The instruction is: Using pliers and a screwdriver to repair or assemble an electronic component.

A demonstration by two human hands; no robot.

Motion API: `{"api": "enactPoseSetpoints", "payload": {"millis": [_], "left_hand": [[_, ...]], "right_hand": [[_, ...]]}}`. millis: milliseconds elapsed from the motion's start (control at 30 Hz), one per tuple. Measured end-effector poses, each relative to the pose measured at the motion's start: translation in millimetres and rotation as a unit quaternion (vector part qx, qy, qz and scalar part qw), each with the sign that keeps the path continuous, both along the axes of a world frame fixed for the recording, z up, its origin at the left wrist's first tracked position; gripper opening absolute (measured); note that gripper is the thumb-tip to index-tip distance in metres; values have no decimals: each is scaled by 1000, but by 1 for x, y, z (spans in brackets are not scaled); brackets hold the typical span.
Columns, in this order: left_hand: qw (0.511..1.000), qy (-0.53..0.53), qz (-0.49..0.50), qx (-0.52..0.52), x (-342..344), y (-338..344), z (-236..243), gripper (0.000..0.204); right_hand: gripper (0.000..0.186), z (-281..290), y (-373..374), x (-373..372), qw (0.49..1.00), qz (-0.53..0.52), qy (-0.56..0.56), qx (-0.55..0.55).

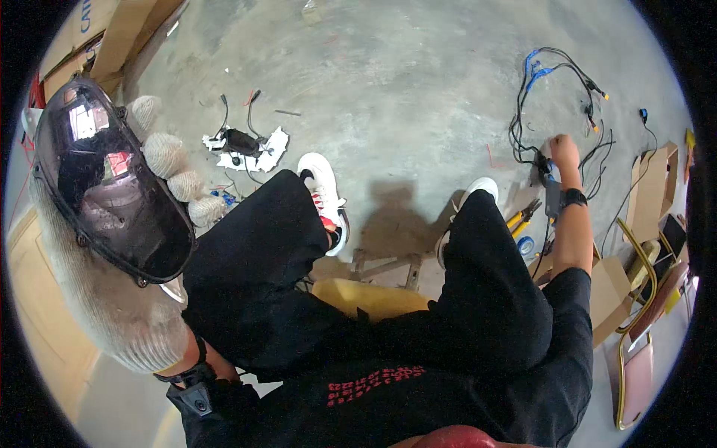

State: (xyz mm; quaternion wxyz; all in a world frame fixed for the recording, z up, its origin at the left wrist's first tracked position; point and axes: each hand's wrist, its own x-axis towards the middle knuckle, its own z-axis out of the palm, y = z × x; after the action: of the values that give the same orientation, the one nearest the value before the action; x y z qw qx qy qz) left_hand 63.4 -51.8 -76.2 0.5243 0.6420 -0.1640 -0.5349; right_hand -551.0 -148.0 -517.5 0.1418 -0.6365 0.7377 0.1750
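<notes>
Grey concrete floor spread beyond both grips. The gloved left hand held a glossy dark oval cover, cardboard box beyond it; the right hand curled beside black cables, its hold impossible to tell, pliers nearer the body.

A grey concrete floor spreads through the scene. At the far left stand cardboard boxes; nearer on the left is a pale yellowish panel. Left of centre, a dark component with wires lies on a torn white scrap. On the right, yellow-handled pliers lie near a blue tape roll. Beyond them, farther right, sits an open carton; a pink, gold-framed piece rests at the near right.
</notes>
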Motion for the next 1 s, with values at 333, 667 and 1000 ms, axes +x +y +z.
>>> {"api": "enactPoseSetpoints", "payload": {"millis": [333, 667, 1000], "left_hand": [[999, 13, -45, -12, -2, 10, 4, 76], [996, 84, -18, -20, -14, 12, 4, 79], [969, 230, -24, -83, -11, 19, 16, 64]], "right_hand": [[15, 40, 38, 328, 848, 398, -349, -31], [11, 6, 62, 380, 837, 464, -286, -51], [33, 167, 23, 281, 925, 158, -344, -44]]}}
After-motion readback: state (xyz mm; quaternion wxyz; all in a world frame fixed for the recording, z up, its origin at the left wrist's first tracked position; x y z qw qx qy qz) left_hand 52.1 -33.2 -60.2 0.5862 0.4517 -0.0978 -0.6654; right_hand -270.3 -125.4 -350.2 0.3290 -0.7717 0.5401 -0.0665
